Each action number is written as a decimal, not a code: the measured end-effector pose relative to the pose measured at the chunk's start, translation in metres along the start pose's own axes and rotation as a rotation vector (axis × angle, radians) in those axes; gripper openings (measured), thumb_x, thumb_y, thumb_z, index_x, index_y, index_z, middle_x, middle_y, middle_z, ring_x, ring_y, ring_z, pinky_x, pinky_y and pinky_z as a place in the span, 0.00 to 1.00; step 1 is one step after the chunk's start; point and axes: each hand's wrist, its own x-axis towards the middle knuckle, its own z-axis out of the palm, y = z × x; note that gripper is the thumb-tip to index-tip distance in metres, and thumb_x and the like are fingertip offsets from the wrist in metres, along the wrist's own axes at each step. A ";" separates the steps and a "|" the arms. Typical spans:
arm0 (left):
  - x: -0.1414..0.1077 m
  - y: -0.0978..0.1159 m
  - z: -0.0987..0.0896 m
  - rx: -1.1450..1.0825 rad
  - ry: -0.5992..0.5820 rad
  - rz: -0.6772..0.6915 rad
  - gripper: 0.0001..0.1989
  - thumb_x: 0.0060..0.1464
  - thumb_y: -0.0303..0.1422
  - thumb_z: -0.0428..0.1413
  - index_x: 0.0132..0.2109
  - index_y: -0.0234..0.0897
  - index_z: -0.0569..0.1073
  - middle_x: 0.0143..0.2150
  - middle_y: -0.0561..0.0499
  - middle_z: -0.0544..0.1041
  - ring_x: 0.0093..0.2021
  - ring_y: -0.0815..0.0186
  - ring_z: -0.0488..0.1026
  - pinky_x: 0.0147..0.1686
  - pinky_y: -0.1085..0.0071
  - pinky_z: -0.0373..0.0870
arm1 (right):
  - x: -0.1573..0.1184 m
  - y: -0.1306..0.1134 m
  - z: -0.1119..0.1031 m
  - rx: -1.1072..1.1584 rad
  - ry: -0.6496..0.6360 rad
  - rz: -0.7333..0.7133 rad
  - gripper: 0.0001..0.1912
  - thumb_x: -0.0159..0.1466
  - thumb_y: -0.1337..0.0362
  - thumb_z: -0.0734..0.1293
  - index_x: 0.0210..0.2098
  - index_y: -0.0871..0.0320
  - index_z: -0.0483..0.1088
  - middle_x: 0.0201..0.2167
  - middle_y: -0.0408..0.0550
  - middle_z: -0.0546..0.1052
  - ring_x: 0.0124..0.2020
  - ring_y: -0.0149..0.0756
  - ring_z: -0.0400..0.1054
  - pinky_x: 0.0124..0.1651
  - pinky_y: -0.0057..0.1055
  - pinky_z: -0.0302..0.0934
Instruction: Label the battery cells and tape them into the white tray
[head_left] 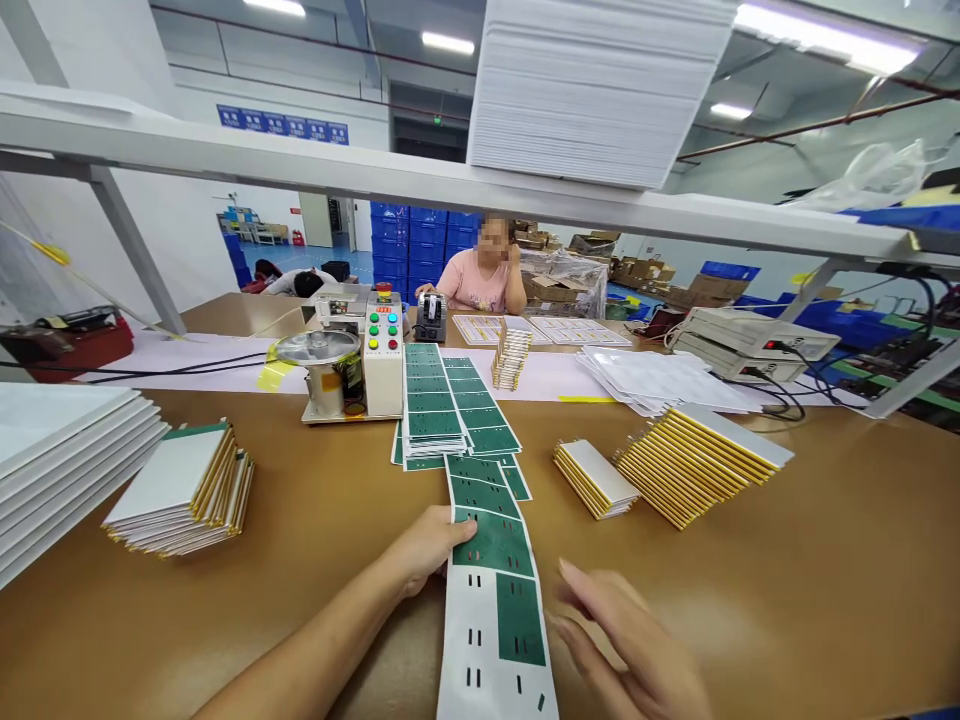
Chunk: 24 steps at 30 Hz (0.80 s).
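Observation:
A long white sheet with green label panels and rows of narrow slots [487, 545] runs toward me over the middle of the table. My left hand [426, 548] grips its left edge, thumb on top and the other fingers hidden underneath. Several green panels are gone from the near end, leaving white backing. Close to the right edge of the sheet is my right hand [634, 640], slightly blurred, thumb and fingers apart with nothing visible between them. Beyond the held sheet lies a stack of similar green sheets [433, 400].
A small machine with coloured buttons [384, 350] stands behind, left of the stack. White panels with yellow edges are stacked at left [169, 485] and right [697, 460]. White boards [67, 440] fill the far left. A shelf beam [360, 165] crosses above; a person [480, 280] sits opposite.

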 end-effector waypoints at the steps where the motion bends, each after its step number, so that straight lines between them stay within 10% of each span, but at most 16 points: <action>1: -0.001 0.000 0.001 0.018 -0.011 0.008 0.28 0.39 0.49 0.58 0.42 0.30 0.71 0.37 0.43 0.77 0.36 0.61 0.73 0.38 0.66 0.68 | 0.004 0.006 0.011 0.001 0.000 -0.010 0.29 0.62 0.71 0.60 0.60 0.48 0.51 0.39 0.47 0.73 0.38 0.35 0.68 0.38 0.30 0.65; 5: -0.001 0.003 -0.001 0.183 -0.005 0.059 0.25 0.44 0.47 0.53 0.41 0.30 0.72 0.38 0.43 0.76 0.38 0.60 0.73 0.41 0.65 0.68 | 0.018 0.040 0.037 -0.177 0.000 0.070 0.28 0.64 0.67 0.57 0.62 0.52 0.44 0.41 0.48 0.72 0.42 0.35 0.67 0.42 0.31 0.63; 13: -0.001 0.006 -0.024 0.691 0.475 0.229 0.31 0.46 0.38 0.54 0.58 0.38 0.60 0.57 0.43 0.63 0.58 0.51 0.57 0.56 0.56 0.53 | 0.080 0.152 -0.001 -0.688 -0.069 0.477 0.38 0.57 0.60 0.66 0.62 0.65 0.47 0.43 0.64 0.70 0.41 0.55 0.67 0.40 0.44 0.56; 16: -0.007 0.009 -0.022 0.805 0.532 0.387 0.25 0.51 0.39 0.49 0.57 0.39 0.62 0.55 0.45 0.64 0.51 0.58 0.64 0.52 0.62 0.59 | 0.087 0.174 -0.007 -0.693 -0.111 0.566 0.41 0.54 0.60 0.68 0.61 0.69 0.47 0.35 0.62 0.74 0.32 0.52 0.70 0.33 0.39 0.57; 20: -0.011 0.010 0.001 0.569 0.330 0.380 0.22 0.52 0.45 0.47 0.49 0.36 0.69 0.42 0.47 0.70 0.33 0.68 0.67 0.33 0.70 0.68 | 0.079 0.149 0.000 -0.650 -0.071 0.530 0.42 0.58 0.61 0.63 0.64 0.66 0.38 0.40 0.58 0.73 0.38 0.49 0.69 0.38 0.38 0.58; 24: -0.010 0.006 0.031 0.171 0.055 0.230 0.35 0.46 0.50 0.52 0.57 0.35 0.59 0.48 0.43 0.66 0.37 0.66 0.67 0.16 0.78 0.64 | 0.057 0.078 0.037 -0.498 0.086 0.403 0.46 0.59 0.55 0.62 0.64 0.62 0.28 0.48 0.58 0.69 0.46 0.48 0.65 0.44 0.40 0.59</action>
